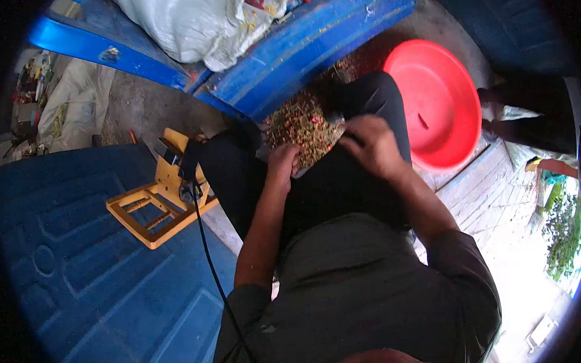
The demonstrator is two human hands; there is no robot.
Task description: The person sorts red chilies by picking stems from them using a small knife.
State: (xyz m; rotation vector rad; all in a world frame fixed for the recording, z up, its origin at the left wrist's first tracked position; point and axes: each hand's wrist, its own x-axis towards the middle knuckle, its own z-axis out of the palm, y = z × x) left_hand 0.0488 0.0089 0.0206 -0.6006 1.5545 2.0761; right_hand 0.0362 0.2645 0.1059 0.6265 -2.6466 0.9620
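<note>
On my lap lies a flat grey-edged tray [301, 173], heaped with a mix of dry brownish plant bits [301, 125] and small red pieces. My left hand [283, 165] is closed on the tray's near edge, fingers curled over it. At the right side of the heap is my right hand [374, 145], slightly blurred, with fingers curled in toward the bits. Whatever those fingers hold is hidden from me. The far side of the tray lies in shadow.
A red basin [405, 81] with one small dark piece inside stands to my right. Ahead is a blue metal frame [312, 59] bearing a white sack [189, 25]. On my left are a yellow folding stool [157, 215], a black cable [206, 248] and a blue panelled door [101, 252]. Dark-clothed legs [537, 112] show at far right.
</note>
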